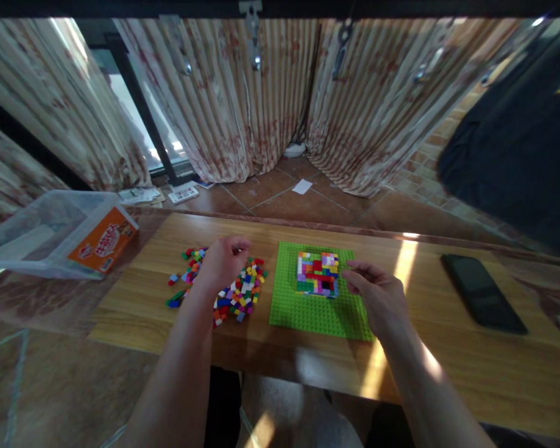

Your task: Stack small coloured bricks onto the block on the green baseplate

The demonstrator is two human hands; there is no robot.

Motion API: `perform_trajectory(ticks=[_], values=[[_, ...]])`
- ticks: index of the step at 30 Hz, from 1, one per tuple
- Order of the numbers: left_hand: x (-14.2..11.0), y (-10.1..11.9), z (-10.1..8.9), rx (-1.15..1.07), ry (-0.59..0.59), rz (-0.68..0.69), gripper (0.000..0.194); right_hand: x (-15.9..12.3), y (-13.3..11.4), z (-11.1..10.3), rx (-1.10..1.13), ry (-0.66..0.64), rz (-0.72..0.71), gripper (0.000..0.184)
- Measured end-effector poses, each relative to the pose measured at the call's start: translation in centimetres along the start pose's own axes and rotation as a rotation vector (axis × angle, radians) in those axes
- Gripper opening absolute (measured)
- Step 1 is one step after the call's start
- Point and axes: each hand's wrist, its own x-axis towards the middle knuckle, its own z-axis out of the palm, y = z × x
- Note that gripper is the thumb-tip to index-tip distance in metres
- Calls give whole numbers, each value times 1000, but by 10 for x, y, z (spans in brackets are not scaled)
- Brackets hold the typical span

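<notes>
A multicoloured block of toy building bricks (317, 274) stands on a green studded baseplate (289, 314). My right hand (378, 292) is just right of this block, over the plate's right edge. Its thumb and fingers point left and are a little apart, with nothing visible between them. Over the pile of loose toy bricks (247, 289) hovers my left hand (226, 258), its fingers curled in towards the thumb. Whatever it may pinch is hidden. That hand and forearm cover the middle of the pile.
A black phone (483, 292) lies at the right of the wooden table (280, 361). Left of the table stands a clear plastic bin (51, 249) with an orange label. Papers (183, 193) lie on the floor near the curtains (261, 106). Dark fabric hangs at upper right.
</notes>
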Motion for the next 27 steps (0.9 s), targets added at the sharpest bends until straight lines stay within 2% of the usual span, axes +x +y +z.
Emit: perform_trajectory(ticks=[3, 8, 12, 19, 23, 25, 27], values=[[-5, -1, -1, 195, -34, 46, 24, -1, 1, 2, 9, 1, 7, 29], [-9, 9, 19, 414, -58, 178, 23, -4, -1, 6, -11, 3, 0, 26], [-8, 17, 25, 526, -104, 159, 23, -5, -1, 7, -14, 5, 0, 26], [-7, 26, 25, 580, -138, 133, 22, -3, 0, 4, -44, 10, -39, 22], [-6, 29, 26, 449, -81, 140, 21, -2, 0, 4, -70, 10, -100, 18], [-7, 34, 27, 237, -102, 148, 19, -5, -1, 6, -70, -18, -154, 16], [-11, 42, 30, -23, -186, 164, 18, -10, -3, 9, -84, -81, -224, 13]])
